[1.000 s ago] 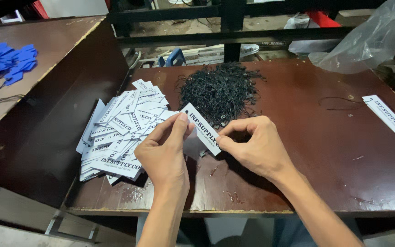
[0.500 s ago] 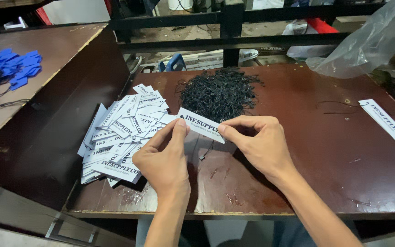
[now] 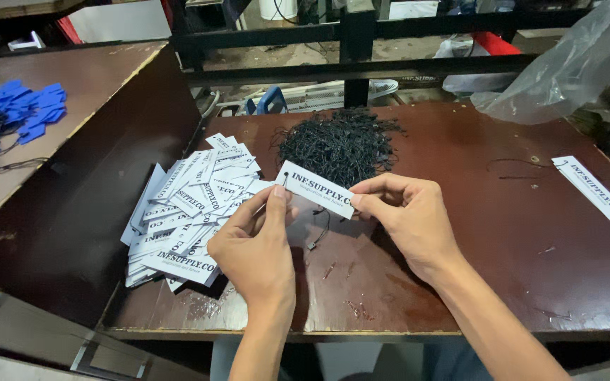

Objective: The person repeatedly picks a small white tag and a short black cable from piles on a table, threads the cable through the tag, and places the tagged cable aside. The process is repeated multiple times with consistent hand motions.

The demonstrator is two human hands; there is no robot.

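Head view: both hands (image 3: pixel 333 226) pinch white printed tag (image 3: pixel 314 189) (black string (image 3: pixel 317 229) dangling).

Matt paper tag (image 3: pixel 315 189); glossy (scuffed) wooden table (image 3: pixel 460 268); stringy cords (image 3: pixel 339 144).

Two bare hands show, the left hand (image 3: pixel 252 243) at six o'clock and the right hand (image 3: pixel 407 215) beside it, sharing one white rectangular paper tag (image 3: pixel 315 189). One heap of white paper tags (image 3: pixel 185 208) lies at nine o'clock, too many to count. One pile of black string loops (image 3: pixel 340 144) sits at twelve. One lone white tag (image 3: pixel 592 188) lies at three. One clear plastic bag (image 3: pixel 566 67) is at two.
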